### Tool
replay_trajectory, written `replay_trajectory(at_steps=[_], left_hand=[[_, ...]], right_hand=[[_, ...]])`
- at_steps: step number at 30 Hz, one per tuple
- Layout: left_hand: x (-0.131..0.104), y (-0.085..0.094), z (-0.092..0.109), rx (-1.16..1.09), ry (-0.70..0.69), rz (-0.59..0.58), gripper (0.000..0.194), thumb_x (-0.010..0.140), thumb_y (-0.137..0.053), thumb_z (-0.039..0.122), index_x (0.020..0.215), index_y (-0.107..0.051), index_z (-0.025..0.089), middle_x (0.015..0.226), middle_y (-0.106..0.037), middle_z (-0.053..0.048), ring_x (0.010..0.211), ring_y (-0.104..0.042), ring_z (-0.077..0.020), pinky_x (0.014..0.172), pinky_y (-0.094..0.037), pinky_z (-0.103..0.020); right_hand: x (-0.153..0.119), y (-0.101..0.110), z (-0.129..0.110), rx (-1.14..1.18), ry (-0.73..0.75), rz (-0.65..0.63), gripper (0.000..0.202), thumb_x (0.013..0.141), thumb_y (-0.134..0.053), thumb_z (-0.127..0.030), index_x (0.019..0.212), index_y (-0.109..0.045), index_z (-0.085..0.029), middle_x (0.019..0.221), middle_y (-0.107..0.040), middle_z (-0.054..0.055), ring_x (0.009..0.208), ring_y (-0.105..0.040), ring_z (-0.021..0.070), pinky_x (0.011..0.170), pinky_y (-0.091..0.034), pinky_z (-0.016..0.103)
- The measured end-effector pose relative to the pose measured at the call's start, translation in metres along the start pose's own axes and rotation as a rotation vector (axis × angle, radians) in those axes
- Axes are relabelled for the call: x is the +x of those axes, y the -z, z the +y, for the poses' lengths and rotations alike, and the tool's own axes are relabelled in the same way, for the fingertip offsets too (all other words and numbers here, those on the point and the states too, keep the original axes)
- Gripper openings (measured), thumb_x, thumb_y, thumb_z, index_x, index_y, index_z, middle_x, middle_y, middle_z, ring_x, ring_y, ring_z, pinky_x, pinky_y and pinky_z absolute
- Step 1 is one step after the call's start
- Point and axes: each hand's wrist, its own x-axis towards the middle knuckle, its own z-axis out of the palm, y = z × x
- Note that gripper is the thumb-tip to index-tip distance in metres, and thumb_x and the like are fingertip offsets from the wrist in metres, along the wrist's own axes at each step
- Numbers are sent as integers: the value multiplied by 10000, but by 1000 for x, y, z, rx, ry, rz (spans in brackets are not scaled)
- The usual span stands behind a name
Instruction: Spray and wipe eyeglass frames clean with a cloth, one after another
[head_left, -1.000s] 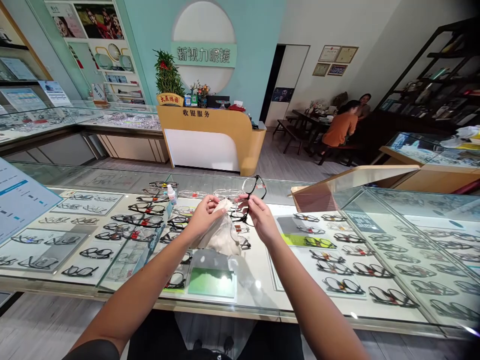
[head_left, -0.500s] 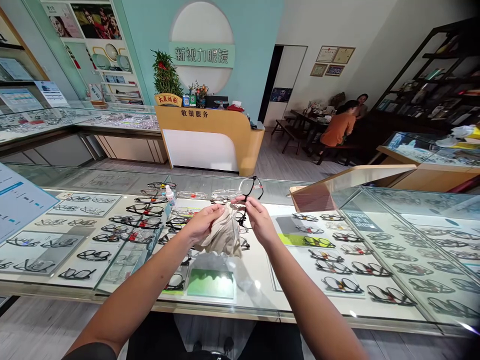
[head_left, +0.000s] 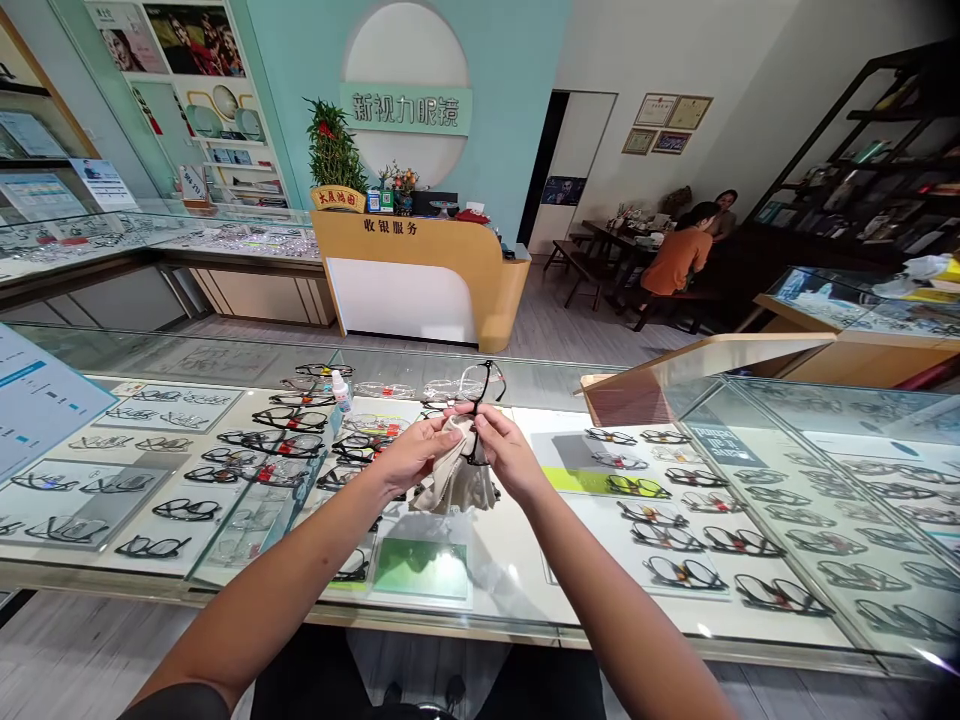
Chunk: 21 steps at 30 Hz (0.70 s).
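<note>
Glass counter (head_left: 517, 600) faces teal wall (head_left: 517, 60); left hand (head_left: 412, 455) pinches cloth (head_left: 459, 487), right hand (head_left: 512, 450) grips eyeglasses (head_left: 484, 385).

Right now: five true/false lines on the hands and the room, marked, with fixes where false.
1. The left hand holds a pale cloth. True.
2. A white bottle stands upright on the glass counter. True.
3. The right hand is empty. False: it holds black-framed glasses.
4. The person in orange is standing. False: they are seated.
5. A leafy plant stands toward the left end of the wooden desk as seen here. True.
</note>
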Motion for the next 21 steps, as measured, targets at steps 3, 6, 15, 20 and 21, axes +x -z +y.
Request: replay_trajectory(at_steps=[3, 6, 15, 20, 21], left_hand=[[-2, -5, -2, 29, 16, -31, 652, 658, -1057, 593, 977, -777, 98, 770, -774, -55, 639, -688, -130, 635, -528, -213], [-5, -9, -2, 53, 25, -57, 666, 671, -1024, 665, 902, -770, 93, 749, -768, -71, 642, -680, -136, 633, -518, -217], [-7, -6, -6, 105, 4, -37, 664, 596, -1075, 595, 906, -752, 105, 783, -747, -60, 650, -650, -134, 656, -502, -230], [-11, -13, -2, 135, -18, 6, 668, 528, -1112, 483, 951, -751, 113, 743, -673, -1, 615, -565, -102, 618, -429, -215], [-13, -16, -1, 143, -23, 12, 665, 528, -1110, 480, 951, -747, 118, 755, -672, 1, 628, -565, -103, 625, -428, -215]], right_hand=[[-2, -3, -3, 43, -13, 0, 420, 951, -803, -652, 1206, -824, -319, 1323, -828, 62, 1087, -785, 279, 980, -637, 421], [-3, -6, -8, 88, -17, 6, 399, 936, -830, -633, 1178, -835, -315, 1291, -839, 62, 1035, -786, 270, 935, -640, 406], [-5, -5, -5, 65, -8, -4, 419, 949, -815, -647, 1193, -832, -308, 1308, -836, 58, 1065, -768, 246, 960, -602, 374], [-6, -9, -7, 70, 21, 0, 407, 942, -824, -648, 1148, -838, -297, 1277, -849, 61, 1144, -770, 252, 1065, -571, 388], [-7, -10, -9, 75, 22, 5, 406, 937, -828, -649, 1141, -836, -298, 1267, -852, 62, 1137, -772, 255, 1046, -580, 388]])
